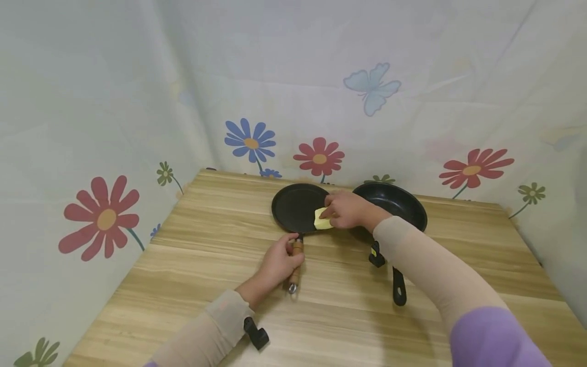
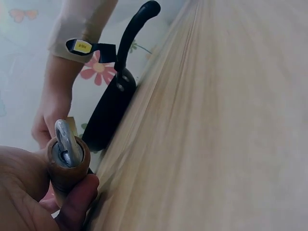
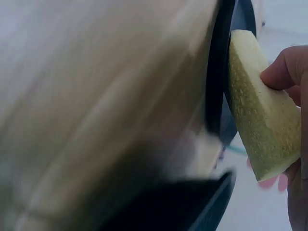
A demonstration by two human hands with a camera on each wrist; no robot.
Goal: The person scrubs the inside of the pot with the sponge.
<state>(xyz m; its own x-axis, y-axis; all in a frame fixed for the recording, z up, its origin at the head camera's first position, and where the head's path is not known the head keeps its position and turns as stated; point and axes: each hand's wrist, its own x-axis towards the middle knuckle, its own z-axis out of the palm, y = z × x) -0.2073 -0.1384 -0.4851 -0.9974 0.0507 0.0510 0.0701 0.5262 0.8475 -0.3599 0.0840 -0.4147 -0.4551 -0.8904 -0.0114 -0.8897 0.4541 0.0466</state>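
Note:
A flat black griddle pan (image 1: 295,206) lies on the wooden table, its wooden handle (image 1: 297,255) pointing toward me. My left hand (image 1: 277,262) grips that handle; the metal hanging ring (image 2: 67,144) at its end shows in the left wrist view. In my right hand (image 1: 348,209) is a yellow sponge (image 1: 322,218), pinched between thumb and fingers over the right side of the pan. The right wrist view shows the sponge (image 3: 262,110) tilted at the pan's rim, the thumb pressed on its face.
A deeper black frying pan (image 1: 408,204) stands to the right, partly behind my right forearm, its black handle (image 1: 399,288) toward me. The wooden table (image 1: 206,229) ends at a flower-printed cloth backdrop (image 1: 284,81). Black camera mounts sit on both wrists.

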